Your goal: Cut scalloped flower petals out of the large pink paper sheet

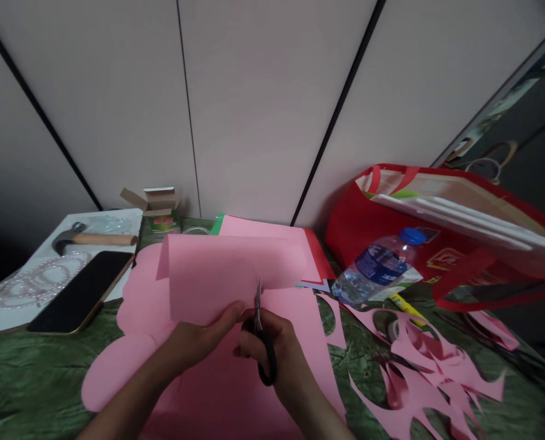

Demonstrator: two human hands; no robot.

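Head view: left hand (203,341) pinches rectangular pink paper sheet (212,269), right hand (279,342) grips black-handled metal scissors (258,305); best turn sheet steadily, left hand clear of cut.

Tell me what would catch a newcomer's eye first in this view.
Probably the black-handled scissors in the right hand, mid-view, at the pink sheet that the left hand holds. Next, the bulky red bag at right, with a blue-capped bottle in front of it. Then the pink scraps strewn on the green surface at lower right.
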